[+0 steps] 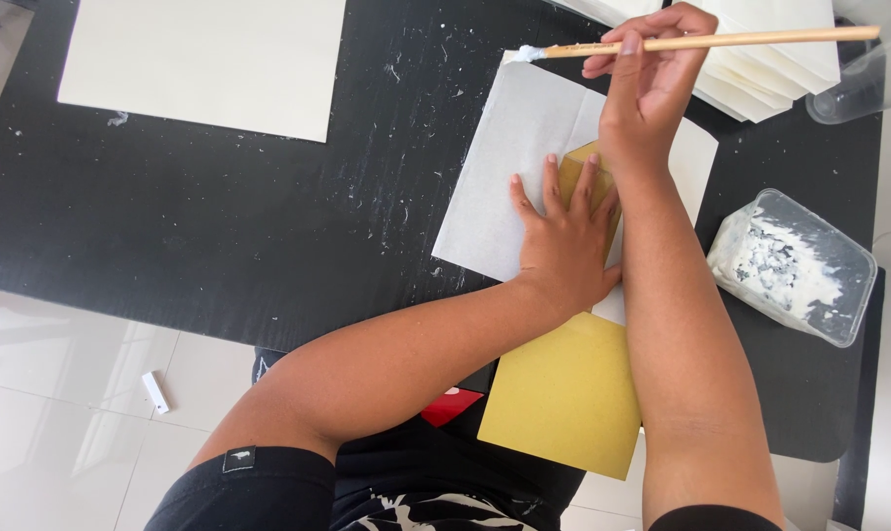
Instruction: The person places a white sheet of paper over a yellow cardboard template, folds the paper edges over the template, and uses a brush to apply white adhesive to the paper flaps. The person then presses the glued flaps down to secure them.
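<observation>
Far left, the black surface (170,226) runs out to a straight near edge over pale floor tile, where a small white block (154,391) lies on its own. Up top left sits a large cream sheet (205,59), flat and square to the edge, and between it and the work there is a wide open stretch of black, flecked with dried white specks. Coming across to the middle, the white paper (509,177) lies flat and slightly skewed, and the left hand (564,241) presses down on it, fingers spread apart, palm flat, covering a yellow card (568,393) whose lower part juts past the near edge toward the person's lap. A yellow corner peeks out between the fingers. The right arm crosses over just beside it, and the right hand (652,84) is pinched shut on a wooden brush (721,41), held level, its white-loaded tip out at the paper's far-left corner. Behind it, a fanned stack of cream sheets (760,69). Far right, a clear plastic tub (795,265) smeared with white paste, probably glue, sits tilted near the surface's right edge, with a clear cup (863,84) above it.
</observation>
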